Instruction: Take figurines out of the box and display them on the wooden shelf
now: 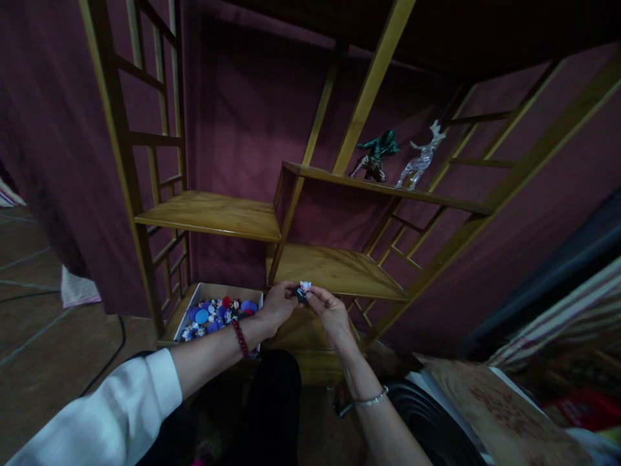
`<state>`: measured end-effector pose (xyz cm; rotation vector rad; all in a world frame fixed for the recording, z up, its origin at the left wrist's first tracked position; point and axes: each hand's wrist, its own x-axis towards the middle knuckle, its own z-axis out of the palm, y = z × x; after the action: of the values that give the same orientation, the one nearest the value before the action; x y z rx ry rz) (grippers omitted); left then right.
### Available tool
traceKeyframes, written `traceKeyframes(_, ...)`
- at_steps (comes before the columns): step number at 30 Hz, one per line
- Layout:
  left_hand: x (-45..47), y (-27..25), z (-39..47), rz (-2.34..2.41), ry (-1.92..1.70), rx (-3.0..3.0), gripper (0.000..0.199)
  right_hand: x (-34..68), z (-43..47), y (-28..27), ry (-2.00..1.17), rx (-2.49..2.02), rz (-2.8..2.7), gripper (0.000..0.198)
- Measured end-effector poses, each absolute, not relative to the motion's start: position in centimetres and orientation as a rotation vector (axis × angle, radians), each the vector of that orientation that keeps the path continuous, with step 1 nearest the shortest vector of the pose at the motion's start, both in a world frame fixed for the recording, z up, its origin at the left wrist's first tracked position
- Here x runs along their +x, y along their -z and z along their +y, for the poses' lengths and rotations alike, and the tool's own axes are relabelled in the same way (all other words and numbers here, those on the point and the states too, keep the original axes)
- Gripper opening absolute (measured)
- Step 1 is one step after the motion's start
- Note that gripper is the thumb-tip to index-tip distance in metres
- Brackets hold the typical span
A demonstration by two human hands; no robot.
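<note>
Between both hands, in front of the lower middle shelf, is a small figurine (305,287) with a white and pinkish top and a dark base. My left hand (280,304) pinches the dark base from the left; a red bead bracelet circles that wrist. From the right, the fingers of my right hand (330,313) close on the same figurine. A silver bangle is on the right wrist. Left of my left hand stands an open box (189,310) with many small figurines on blue, purple and red round bases, partly hidden by my forearm.
A wooden display shelf (208,213) with stepped boards fills the middle. On its upper right board stand a dark green figure (378,155) and a clear deer-like figure (421,158). A black ribbed round object (427,421) sits at lower right, beside a patterned brown sheet (490,401).
</note>
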<state>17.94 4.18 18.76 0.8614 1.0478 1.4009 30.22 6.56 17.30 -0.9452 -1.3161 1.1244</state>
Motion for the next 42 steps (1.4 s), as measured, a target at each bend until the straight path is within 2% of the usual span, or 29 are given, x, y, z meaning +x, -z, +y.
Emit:
traceKeyframes(5, 18.4, -19.1, 5.1, 1.032, -1.402, 0.911, 0.034, 30.5, 7.8, -17.4, -1.082, -0.946, -1.342, 0.029)
traceKeyframes(14, 19.3, -18.5, 7.6, 1.009, -1.447, 0.94, 0.027, 31.2, 9.9, -17.7, -1.068, -0.966, -1.355, 0.028)
traceKeyframes(27, 20.2, -18.0, 10.6, 1.14, -1.465, 1.023, 0.023, 31.9, 12.8, -17.7, -1.018, -0.944, -1.454, 0.03)
traceKeyframes(34, 20.7, -17.4, 13.0, 1.339, -1.431, 1.178, 0.029, 32.2, 15.1, -17.5, -1.02, -0.974, -1.463, 0.028)
traceKeyframes(42, 20.8, -17.9, 14.1, 1.422, -1.388, 1.312, 0.023, 31.9, 17.3, -17.8, -1.008, -0.966, -1.461, 0.027)
